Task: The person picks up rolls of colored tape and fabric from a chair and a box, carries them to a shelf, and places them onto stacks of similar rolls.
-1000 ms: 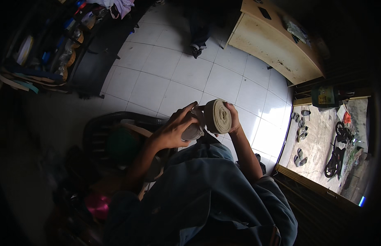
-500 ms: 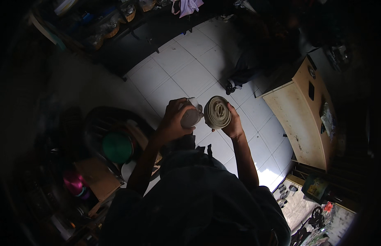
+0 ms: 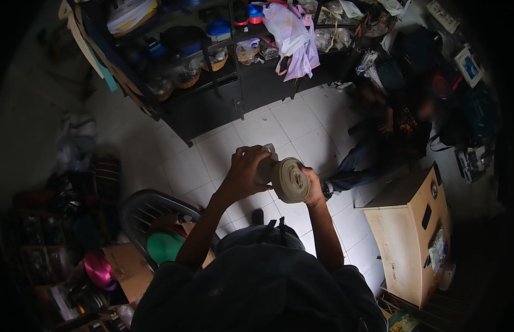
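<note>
In front of my body, my right hand (image 3: pixel 316 187) grips a khaki roll of webbing (image 3: pixel 291 180) from its right side. The coiled layers at the roll's end face up toward me. Just to the left, my left hand (image 3: pixel 247 170) is curled around a grey, rounded object with whitish, plastic-like material (image 3: pixel 268 149) at its top. Fingers and the webbing roll cover part of that object, so its kind is unclear. The two held things are side by side and overlap in view; whether they touch I cannot tell.
A black shelf unit (image 3: pixel 210 108) stands ahead, with baskets and a lilac plastic bag (image 3: pixel 301 61). A wooden desk (image 3: pixel 398 238) is at the right, near a seated person in jeans (image 3: pixel 353 163). At the left are a black chair (image 3: pixel 136 213), a green roll (image 3: pixel 164 247) and a pink roll (image 3: pixel 98 268).
My view has tilted up, bringing more of the shelves and the other person into sight. The webbing roll has come closer to the grey object, and both hands keep their hold.
</note>
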Action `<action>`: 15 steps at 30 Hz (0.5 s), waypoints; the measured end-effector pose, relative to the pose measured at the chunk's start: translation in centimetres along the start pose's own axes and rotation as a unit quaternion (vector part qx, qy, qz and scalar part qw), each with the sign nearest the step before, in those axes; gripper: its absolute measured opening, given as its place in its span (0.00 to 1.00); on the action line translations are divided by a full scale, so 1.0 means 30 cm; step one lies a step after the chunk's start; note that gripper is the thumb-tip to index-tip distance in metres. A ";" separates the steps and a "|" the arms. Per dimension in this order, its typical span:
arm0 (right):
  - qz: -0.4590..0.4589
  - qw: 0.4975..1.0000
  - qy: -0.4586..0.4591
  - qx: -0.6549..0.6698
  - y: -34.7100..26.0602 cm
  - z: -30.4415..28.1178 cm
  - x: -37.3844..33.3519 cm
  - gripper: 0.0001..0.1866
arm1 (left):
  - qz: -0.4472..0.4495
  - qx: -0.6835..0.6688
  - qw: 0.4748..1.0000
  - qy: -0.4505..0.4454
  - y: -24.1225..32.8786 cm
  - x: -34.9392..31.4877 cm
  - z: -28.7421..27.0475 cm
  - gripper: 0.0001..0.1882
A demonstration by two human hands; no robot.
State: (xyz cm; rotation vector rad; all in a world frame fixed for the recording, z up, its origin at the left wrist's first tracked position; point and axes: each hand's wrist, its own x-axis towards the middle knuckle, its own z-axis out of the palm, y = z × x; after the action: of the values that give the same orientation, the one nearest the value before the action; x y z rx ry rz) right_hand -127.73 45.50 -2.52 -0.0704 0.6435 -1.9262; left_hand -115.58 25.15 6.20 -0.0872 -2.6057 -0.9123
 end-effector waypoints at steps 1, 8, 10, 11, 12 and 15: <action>0.009 1.000 -0.005 0.003 -0.017 0.016 0.040 0.26 | -0.024 -0.022 0.999 -0.005 -0.032 0.019 -0.016 0.46; 0.069 0.996 -0.049 -0.011 -0.091 0.056 0.357 0.29 | -0.154 -0.179 0.965 0.111 -0.256 0.102 -0.058 0.46; 0.072 0.994 -0.058 -0.049 -0.127 0.057 0.431 0.31 | -0.187 -0.216 0.948 0.138 -0.326 0.138 -0.047 0.40; 0.079 0.993 -0.068 -0.051 -0.146 0.056 0.471 0.31 | -0.205 -0.234 0.938 0.152 -0.359 0.155 -0.043 0.37; 0.086 0.992 -0.078 -0.053 -0.164 0.054 0.509 0.32 | -0.224 -0.249 0.932 0.136 -0.396 0.170 -0.040 0.33; 0.104 0.990 -0.075 -0.052 -0.224 -0.001 0.621 0.33 | -0.281 -0.307 0.904 0.101 -0.494 0.228 -0.026 0.24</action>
State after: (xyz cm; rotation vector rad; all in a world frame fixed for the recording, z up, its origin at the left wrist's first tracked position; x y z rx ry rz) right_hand -141.58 31.43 -3.82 -0.2036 0.6245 -1.6699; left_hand -124.33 12.54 0.56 0.5913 -2.0735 -1.8068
